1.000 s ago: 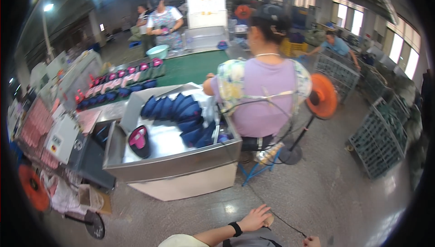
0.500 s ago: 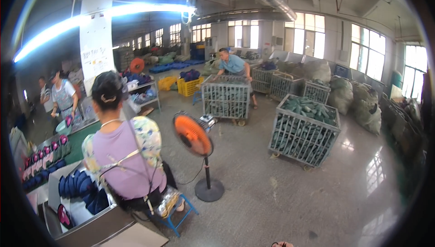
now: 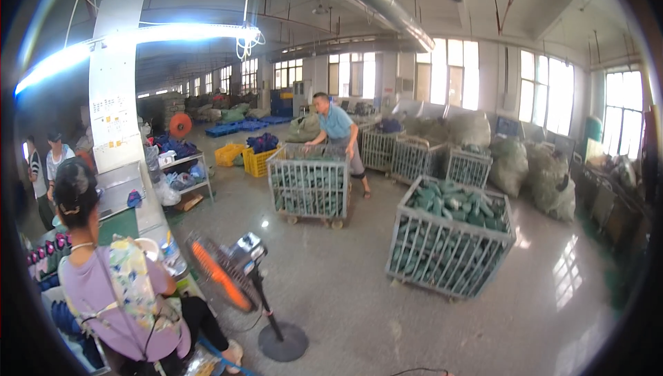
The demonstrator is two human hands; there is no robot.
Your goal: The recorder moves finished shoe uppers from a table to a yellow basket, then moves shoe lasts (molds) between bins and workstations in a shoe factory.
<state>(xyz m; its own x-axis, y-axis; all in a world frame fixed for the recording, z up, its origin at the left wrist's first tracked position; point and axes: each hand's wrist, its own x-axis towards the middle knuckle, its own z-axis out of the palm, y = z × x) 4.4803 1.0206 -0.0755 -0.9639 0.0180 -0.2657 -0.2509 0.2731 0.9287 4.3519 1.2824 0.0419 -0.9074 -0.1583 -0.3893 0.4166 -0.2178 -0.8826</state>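
Neither hand is seen in frame, so fingers' state can't be told & nothing can be placed rel. to them. L to R: seated person in purple top (image 3: 121,300), orange-bladed pedestal fan (image 3: 224,276), wire cart (image 3: 309,184) pushed by person in blue shirt (image 3: 336,127), nearer wire cart w/ green pieces (image 3: 449,238), grey sacks (image 3: 545,182).

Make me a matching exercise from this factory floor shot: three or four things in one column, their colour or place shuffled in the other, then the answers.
Things:
1. standing fan
2. near wire cart
3. plastic crates
4. far wire cart

Descriptions:
A. yellow, far back on the floor
B. orange blades, beside the seated person in the purple top
C. being pushed by a person in a blue shirt
D. standing alone, full of dark green pieces

Pairs: 1-B, 2-D, 3-A, 4-C
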